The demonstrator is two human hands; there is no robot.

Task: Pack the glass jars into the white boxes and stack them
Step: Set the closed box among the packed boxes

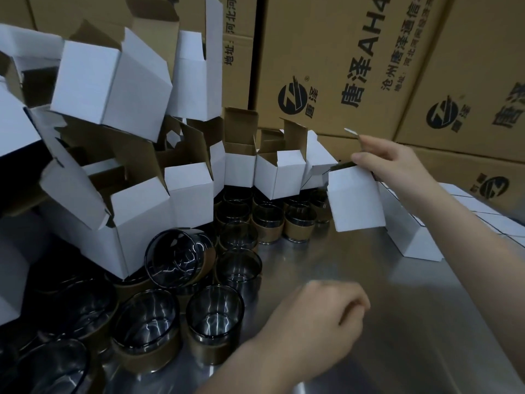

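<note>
Near: the left hand (315,317) hovers over the steel surface (369,280), its fingers curled and blurred; whether they hold anything cannot be told. Beside it stand the glass jars (214,317), open-mouthed and kraft-banded. They are likely rigid, slick and breakable, best gripped around the band. Farther: the right hand (397,169) pinches the top flap of a tilted white box (355,200) of light, crushable card. Behind: brown cartons (341,66).

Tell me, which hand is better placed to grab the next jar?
Left. The left hand looks empty and is close to an upright glass jar; the right hand grips a white box.
</note>
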